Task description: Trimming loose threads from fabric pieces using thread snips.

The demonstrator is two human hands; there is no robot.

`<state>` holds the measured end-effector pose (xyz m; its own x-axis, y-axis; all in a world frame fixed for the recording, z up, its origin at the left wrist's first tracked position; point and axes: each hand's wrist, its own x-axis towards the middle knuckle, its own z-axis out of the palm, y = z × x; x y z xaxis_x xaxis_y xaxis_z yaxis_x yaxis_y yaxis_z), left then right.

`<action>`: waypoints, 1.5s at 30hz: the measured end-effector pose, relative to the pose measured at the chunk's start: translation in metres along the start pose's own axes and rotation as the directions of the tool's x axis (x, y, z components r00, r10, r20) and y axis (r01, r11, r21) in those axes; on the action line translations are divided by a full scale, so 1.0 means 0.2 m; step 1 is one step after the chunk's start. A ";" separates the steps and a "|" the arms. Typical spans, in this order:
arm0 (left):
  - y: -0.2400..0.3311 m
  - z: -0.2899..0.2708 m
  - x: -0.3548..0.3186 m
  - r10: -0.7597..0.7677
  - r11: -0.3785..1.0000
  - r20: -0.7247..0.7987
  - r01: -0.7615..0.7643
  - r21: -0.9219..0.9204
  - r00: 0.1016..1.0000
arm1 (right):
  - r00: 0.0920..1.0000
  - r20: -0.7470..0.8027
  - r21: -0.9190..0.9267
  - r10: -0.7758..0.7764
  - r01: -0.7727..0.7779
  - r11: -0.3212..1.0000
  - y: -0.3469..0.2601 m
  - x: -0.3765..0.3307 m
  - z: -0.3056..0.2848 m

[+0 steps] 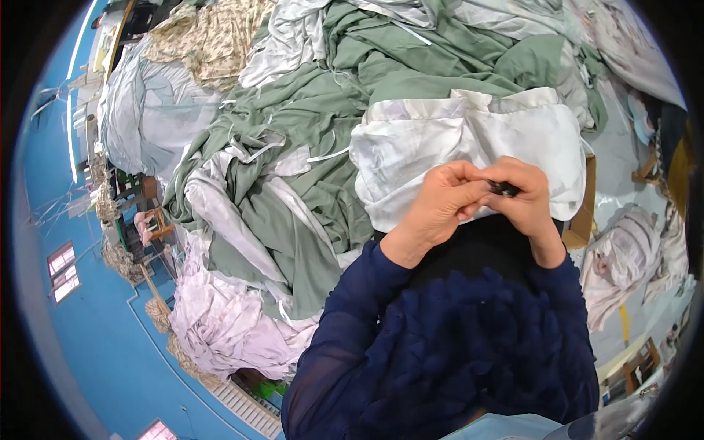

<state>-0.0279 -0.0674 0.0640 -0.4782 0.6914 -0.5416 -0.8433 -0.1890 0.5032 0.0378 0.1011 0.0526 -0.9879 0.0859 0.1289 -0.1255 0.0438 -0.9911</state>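
Two bare hands are being brought together at centre right of the frame, and one small dark object [503, 188] is being held there. By the right hand [523, 192] the object is being grasped between thumb and curled fingers. The fingers of the left hand [445, 199] are being kept bent, their tips close against the right hand; whether the object is also being gripped by them cannot be told. The object's long axis is being laid roughly left to right across the frame; much of it is being covered by fingers, so which end is its tip cannot be told. One white cloth [535, 132] is being spread behind and beneath the hands, its width running left to right. Two navy sleeves [334, 315] are being seen below. One large heap of green fabric [257, 235] is being spread from upper centre to centre left. One pale lilac heap [227, 323] is being shown at lower left, and one patterned cloth [209, 40] at upper left.
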 end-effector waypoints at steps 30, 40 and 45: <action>0.14 -0.78 -0.47 0.416 0.520 -0.016 -0.224 0.824 0.909 | 0.975 -0.188 -0.841 -0.121 -0.096 0.532 0.13 0.10 -0.48; -0.26 -1.29 -0.28 0.669 0.284 -0.017 -0.234 0.930 0.743 | 0.986 -0.165 -0.873 -0.002 -0.145 0.465 0.33 0.14 -0.55; -0.10 -1.13 -0.29 0.846 0.531 -0.327 -0.612 0.586 0.421 | 0.884 -0.466 -0.806 -0.037 -0.406 0.431 0.44 0.02 -0.66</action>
<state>-0.0397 -0.2612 -0.0678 -0.9950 -0.0969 -0.0228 -0.0116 -0.1146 0.9933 0.0355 0.2373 -0.0304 -0.8266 0.5378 0.1659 0.4201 0.7859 -0.4538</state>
